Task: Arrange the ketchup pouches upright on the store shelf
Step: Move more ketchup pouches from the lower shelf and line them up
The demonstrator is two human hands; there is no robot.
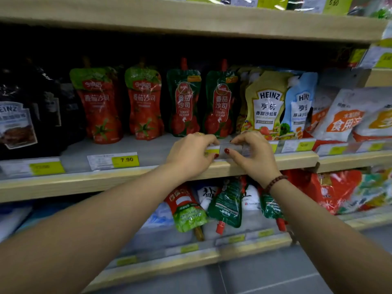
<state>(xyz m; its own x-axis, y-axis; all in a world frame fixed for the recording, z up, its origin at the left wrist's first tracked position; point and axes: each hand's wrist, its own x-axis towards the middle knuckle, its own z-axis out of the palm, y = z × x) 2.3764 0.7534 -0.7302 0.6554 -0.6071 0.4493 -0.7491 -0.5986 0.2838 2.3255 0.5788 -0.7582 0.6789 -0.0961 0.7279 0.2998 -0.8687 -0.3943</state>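
Several ketchup pouches stand upright on the middle shelf: two red ones with green tops and two dark green ones. Both hands meet at the shelf's front edge below the green pouches. My left hand and my right hand each pinch one end of a clear price-tag holder. On the lower shelf several ketchup pouches lie upside down, one red and green and two dark green.
Black Heinz pouches fill the shelf's left end. Yellow and blue Heinz dressing pouches and white bags stand to the right. A 7.90 price tag sits on the shelf edge. White salt bags lie behind the lower pouches.
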